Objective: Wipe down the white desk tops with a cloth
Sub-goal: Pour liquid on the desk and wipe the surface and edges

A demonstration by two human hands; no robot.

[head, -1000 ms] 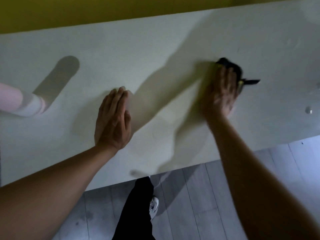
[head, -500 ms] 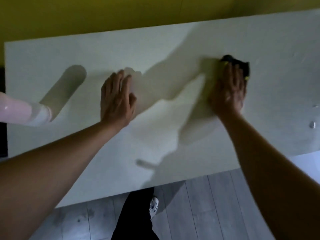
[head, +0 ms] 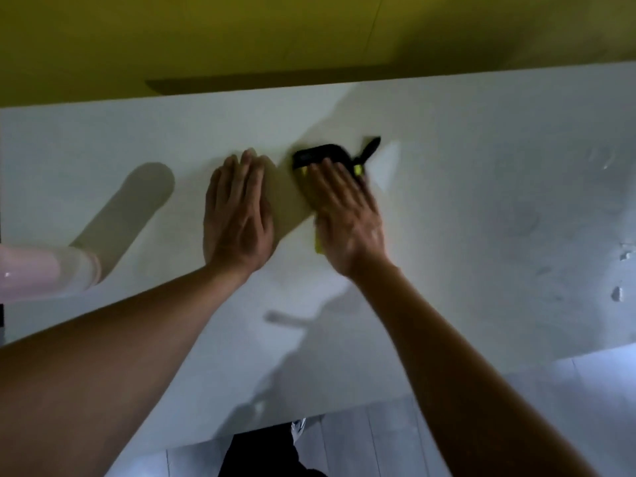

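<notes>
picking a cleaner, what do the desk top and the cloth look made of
Desk top: smooth white laminate or painted board by its look, faint sheen, droplets beading at the right. Cloth: soft black and yellow fabric, bunched with a loose tail; perhaps microfibre, unsure.

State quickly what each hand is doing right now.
Left hand: open, flat on the desk, holding nothing.
Right hand: open, pressing the cloth onto the desk.

Pink bottle [head: 44, 273] with a pale cap at 9 o'clock, yellow wall [head: 241, 39] at 12, grey plank floor [head: 378, 442] at 6, water droplets [head: 617, 293] at 3.
</notes>
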